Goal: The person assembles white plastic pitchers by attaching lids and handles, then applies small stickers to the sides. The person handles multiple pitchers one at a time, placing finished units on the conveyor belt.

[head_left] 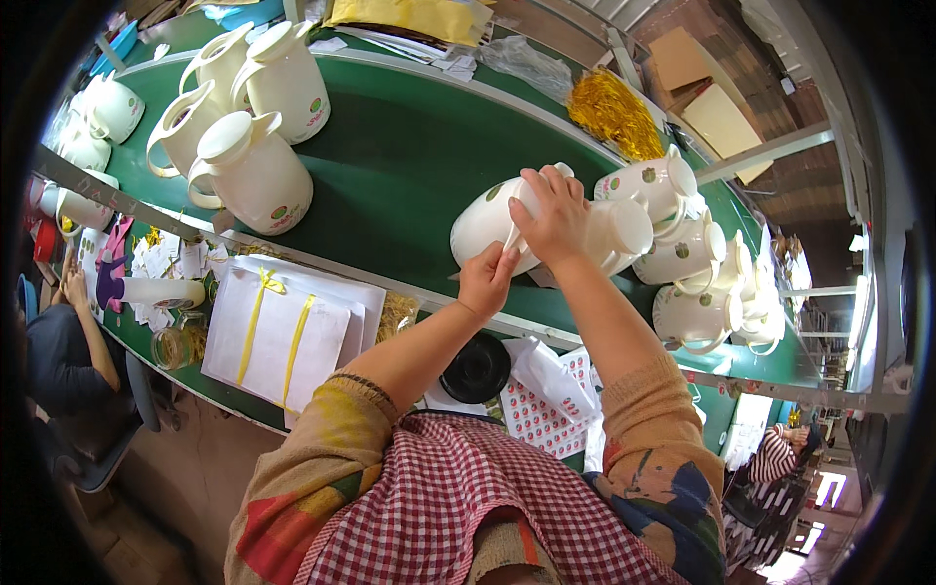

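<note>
Right hand [554, 216] spread across white jug [480, 224] on green worktop [400, 146]; left hand [485, 281] at its near side, can't tell if pinching; neighbouring jug [626, 226] sits close, so a careless twist could knock it.

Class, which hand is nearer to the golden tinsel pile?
Right. In the picture, the right hand, on a white jug, is below-left of the golden tinsel pile; the left hand, at the same jug, is farther below-left.
</note>
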{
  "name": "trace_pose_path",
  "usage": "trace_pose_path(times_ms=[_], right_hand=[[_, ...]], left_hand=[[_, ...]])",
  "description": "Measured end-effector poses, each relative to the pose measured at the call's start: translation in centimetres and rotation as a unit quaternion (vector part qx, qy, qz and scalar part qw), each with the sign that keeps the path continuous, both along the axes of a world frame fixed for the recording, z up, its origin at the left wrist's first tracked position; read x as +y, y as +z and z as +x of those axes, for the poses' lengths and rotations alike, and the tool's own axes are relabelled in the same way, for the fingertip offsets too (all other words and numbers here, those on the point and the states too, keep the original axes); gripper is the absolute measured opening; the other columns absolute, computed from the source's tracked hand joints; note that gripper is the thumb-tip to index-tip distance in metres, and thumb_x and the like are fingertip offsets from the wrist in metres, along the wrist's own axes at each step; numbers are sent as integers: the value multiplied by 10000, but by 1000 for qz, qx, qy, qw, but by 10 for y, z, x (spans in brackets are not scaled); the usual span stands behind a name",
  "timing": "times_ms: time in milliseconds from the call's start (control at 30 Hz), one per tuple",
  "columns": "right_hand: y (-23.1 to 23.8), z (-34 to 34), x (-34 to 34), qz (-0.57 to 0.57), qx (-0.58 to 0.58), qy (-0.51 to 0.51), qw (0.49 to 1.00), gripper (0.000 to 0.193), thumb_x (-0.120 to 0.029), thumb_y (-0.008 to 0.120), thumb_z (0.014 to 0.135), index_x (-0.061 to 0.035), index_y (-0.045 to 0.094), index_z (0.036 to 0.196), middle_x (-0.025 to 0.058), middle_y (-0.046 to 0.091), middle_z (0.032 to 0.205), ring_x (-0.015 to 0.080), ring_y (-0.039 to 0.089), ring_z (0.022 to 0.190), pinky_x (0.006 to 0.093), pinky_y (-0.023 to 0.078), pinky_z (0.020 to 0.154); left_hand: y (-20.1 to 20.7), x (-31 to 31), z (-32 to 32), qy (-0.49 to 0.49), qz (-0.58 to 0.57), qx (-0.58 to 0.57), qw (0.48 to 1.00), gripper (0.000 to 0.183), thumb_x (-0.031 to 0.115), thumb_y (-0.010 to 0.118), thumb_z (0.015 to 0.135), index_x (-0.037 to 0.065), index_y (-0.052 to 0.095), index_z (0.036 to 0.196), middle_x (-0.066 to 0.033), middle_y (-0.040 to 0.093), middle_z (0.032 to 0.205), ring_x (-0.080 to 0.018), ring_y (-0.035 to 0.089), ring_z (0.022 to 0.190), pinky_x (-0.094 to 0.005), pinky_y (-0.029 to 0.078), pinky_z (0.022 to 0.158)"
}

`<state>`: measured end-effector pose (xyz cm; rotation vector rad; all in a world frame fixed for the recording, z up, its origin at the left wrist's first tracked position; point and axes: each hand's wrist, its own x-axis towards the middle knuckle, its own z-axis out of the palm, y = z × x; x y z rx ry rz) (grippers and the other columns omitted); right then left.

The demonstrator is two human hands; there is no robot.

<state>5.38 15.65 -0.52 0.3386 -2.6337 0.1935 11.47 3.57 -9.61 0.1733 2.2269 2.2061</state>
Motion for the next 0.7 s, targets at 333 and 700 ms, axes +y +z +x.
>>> trace_pose_path(times_ms=[333, 700], right_hand=[[30, -52, 46, 36, -9, 154, 987, 486, -355, 670, 758, -132, 639, 1189, 123, 590, 1209, 333, 524, 1119, 447, 454, 936], [45, -79, 5, 9, -148, 125, 981, 528, -402, 667, 836, -125, 595, 1280, 139, 487, 1403, 336, 441, 1282, 421, 351, 1076]], left_hand=[[78, -267, -81, 382, -229, 264, 855, 527, -19, 582, 739, 11, 482, 1256, -192, 525, 1264, -336, 502, 1198, -411, 375, 1050], [39, -454, -149, 143, -126, -100, 977, 604, -23, 662, 665, 5, 574, 1262, -62, 663, 1023, -141, 611, 946, -266, 469, 893]])
